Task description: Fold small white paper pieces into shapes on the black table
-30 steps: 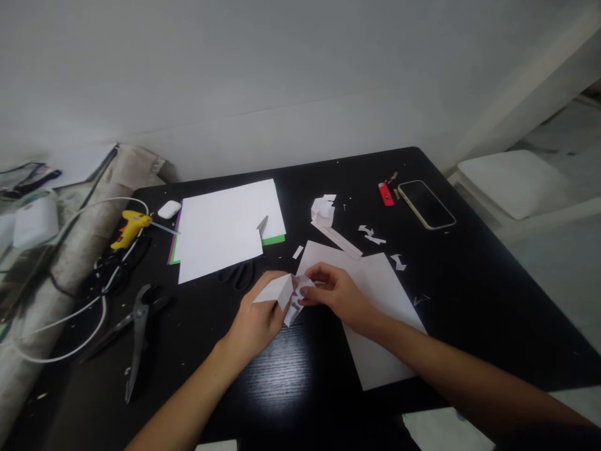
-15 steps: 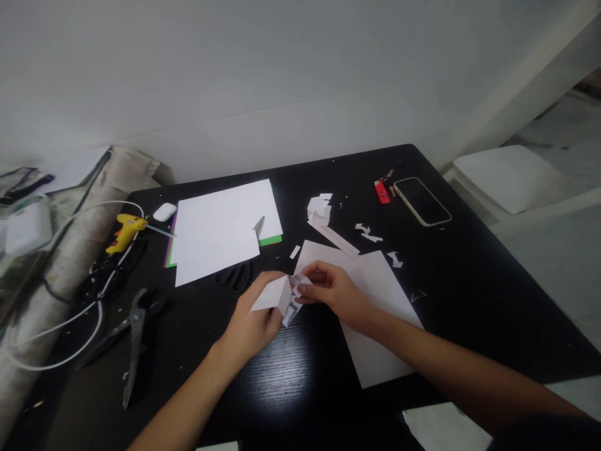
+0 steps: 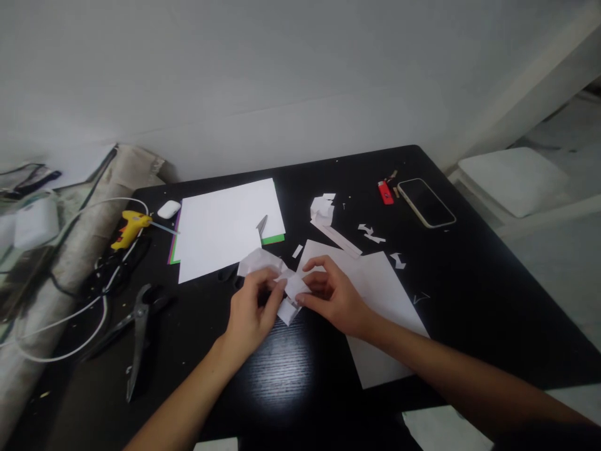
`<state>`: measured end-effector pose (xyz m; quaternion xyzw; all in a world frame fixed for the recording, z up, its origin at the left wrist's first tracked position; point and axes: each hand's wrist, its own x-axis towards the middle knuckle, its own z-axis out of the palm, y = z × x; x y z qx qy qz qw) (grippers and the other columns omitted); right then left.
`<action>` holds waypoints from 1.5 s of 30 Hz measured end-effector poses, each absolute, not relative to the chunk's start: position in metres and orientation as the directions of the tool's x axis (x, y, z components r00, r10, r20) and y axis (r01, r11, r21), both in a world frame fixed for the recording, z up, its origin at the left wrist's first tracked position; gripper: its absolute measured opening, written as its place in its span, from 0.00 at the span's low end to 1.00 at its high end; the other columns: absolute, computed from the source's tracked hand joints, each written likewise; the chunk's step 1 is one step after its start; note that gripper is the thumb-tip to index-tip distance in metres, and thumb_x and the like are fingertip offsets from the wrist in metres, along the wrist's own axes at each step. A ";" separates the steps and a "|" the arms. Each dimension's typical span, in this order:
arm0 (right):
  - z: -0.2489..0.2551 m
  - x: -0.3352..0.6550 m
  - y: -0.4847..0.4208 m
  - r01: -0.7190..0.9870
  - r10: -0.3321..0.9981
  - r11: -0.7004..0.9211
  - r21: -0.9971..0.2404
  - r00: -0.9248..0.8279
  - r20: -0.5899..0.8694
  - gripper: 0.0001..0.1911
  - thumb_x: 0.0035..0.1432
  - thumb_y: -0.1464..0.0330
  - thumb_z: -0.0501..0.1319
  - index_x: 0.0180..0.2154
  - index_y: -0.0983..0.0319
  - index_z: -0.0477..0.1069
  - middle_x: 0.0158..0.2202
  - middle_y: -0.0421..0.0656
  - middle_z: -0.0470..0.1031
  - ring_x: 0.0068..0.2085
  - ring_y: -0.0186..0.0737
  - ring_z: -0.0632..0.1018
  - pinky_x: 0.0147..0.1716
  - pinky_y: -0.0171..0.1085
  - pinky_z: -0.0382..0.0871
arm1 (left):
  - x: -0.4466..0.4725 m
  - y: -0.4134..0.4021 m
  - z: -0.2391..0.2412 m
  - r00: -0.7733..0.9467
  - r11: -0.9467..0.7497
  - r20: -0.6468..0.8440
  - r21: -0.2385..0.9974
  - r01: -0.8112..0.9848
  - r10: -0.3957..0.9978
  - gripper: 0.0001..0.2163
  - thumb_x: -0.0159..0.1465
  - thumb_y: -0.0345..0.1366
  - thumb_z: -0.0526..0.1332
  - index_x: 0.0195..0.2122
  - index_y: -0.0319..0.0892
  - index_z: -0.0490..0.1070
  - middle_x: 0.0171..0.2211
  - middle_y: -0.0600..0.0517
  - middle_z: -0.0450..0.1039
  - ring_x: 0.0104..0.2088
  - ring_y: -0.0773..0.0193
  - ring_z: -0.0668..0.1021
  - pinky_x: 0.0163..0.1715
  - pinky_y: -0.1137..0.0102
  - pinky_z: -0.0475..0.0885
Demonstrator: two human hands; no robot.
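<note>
A folded white paper piece (image 3: 260,260) with several flaps is held between both hands above the black table. My left hand (image 3: 251,313) pinches it between thumb and fingers from the left. On the right, my right hand (image 3: 335,297) has its thumb and fingertips closed on a flap. Part of the paper is hidden behind the fingers. Beneath my right hand and forearm lies a white paper sheet (image 3: 385,294). Scissors with black handles (image 3: 261,225) rest on a stack of white paper (image 3: 220,219), their handles partly covered.
At left are a yellow glue gun (image 3: 130,228), pliers (image 3: 139,326) and a white mouse-shaped object (image 3: 169,208). Crumpled paper (image 3: 322,211), a paper strip (image 3: 339,240) and paper scraps (image 3: 373,237) lie beyond the hands. A red lighter (image 3: 385,193) and phone (image 3: 426,202) sit at back right.
The folded paper has been turned, so its broad flap now points up and left. My left hand has shifted from wrapping around it to a thumb-and-finger pinch.
</note>
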<state>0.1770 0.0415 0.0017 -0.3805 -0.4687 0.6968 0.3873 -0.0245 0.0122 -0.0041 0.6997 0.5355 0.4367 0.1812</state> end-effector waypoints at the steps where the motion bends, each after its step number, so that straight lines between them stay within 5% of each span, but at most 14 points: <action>1: 0.002 0.178 0.041 -0.132 0.907 -0.191 -0.973 -0.403 -0.124 0.22 0.53 0.68 0.74 0.45 0.54 0.66 0.33 0.34 0.75 0.33 0.36 0.80 0.37 0.38 0.78 | -0.024 0.012 -0.005 0.031 -0.352 0.407 0.746 0.565 0.913 0.13 0.67 0.31 0.66 0.50 0.44 0.66 0.31 0.57 0.76 0.28 0.69 0.80 0.30 0.75 0.75; 5: -0.001 0.181 0.040 0.014 0.921 0.003 -1.000 -0.391 -0.003 0.15 0.56 0.66 0.73 0.42 0.55 0.71 0.34 0.37 0.77 0.35 0.38 0.79 0.39 0.39 0.76 | -0.022 0.013 -0.007 0.017 -0.349 0.384 0.819 0.455 0.923 0.13 0.68 0.30 0.66 0.48 0.45 0.63 0.29 0.59 0.74 0.27 0.70 0.79 0.29 0.76 0.75; 11: -0.008 0.179 0.040 -0.054 0.915 -0.087 -0.995 -0.398 -0.059 0.18 0.55 0.62 0.74 0.47 0.55 0.77 0.36 0.39 0.82 0.39 0.43 0.84 0.45 0.43 0.79 | -0.020 0.015 -0.003 0.052 -0.312 0.312 0.892 0.327 0.949 0.20 0.70 0.31 0.64 0.59 0.46 0.59 0.45 0.48 0.78 0.36 0.67 0.83 0.34 0.72 0.80; 16: -0.009 0.179 0.042 -0.064 0.940 -0.115 -0.991 -0.331 -0.088 0.15 0.53 0.60 0.76 0.42 0.55 0.81 0.33 0.40 0.83 0.36 0.43 0.84 0.43 0.43 0.80 | -0.021 0.014 0.010 0.190 -0.359 0.305 0.811 0.461 0.933 0.07 0.70 0.31 0.63 0.48 0.43 0.71 0.40 0.49 0.78 0.36 0.65 0.81 0.38 0.69 0.79; 23: -0.003 0.181 0.047 -0.031 0.965 0.067 -0.997 -0.251 0.073 0.08 0.53 0.58 0.76 0.34 0.53 0.85 0.36 0.42 0.77 0.37 0.42 0.79 0.34 0.39 0.77 | -0.021 0.018 0.014 0.278 -0.493 0.408 0.728 0.476 0.870 0.07 0.69 0.29 0.64 0.47 0.42 0.75 0.38 0.49 0.79 0.38 0.63 0.81 0.39 0.67 0.78; 32: 0.000 0.181 0.046 -0.161 0.953 -0.127 -0.979 -0.295 -0.075 0.19 0.54 0.58 0.75 0.45 0.55 0.77 0.35 0.39 0.71 0.35 0.38 0.76 0.36 0.39 0.78 | -0.024 0.015 0.015 0.212 -0.455 0.403 0.759 0.465 0.890 0.05 0.71 0.29 0.62 0.45 0.42 0.77 0.37 0.49 0.79 0.36 0.63 0.81 0.37 0.68 0.77; 40: 0.002 0.184 0.053 -0.305 0.942 -0.284 -0.909 -0.263 -0.207 0.27 0.61 0.56 0.69 0.59 0.49 0.64 0.58 0.45 0.72 0.52 0.45 0.79 0.53 0.48 0.77 | -0.023 0.016 0.017 0.179 -0.145 0.121 0.981 0.128 0.976 0.04 0.73 0.36 0.61 0.43 0.43 0.73 0.34 0.50 0.82 0.35 0.62 0.84 0.35 0.69 0.78; 45: 0.001 0.189 0.052 -0.021 0.968 -0.003 -1.000 -0.250 0.002 0.16 0.60 0.61 0.70 0.50 0.51 0.78 0.67 0.46 0.65 0.68 0.53 0.67 0.67 0.54 0.63 | -0.027 0.020 0.019 0.238 -0.066 0.051 0.996 0.054 0.970 0.07 0.73 0.40 0.60 0.42 0.42 0.71 0.30 0.51 0.77 0.31 0.64 0.79 0.33 0.70 0.74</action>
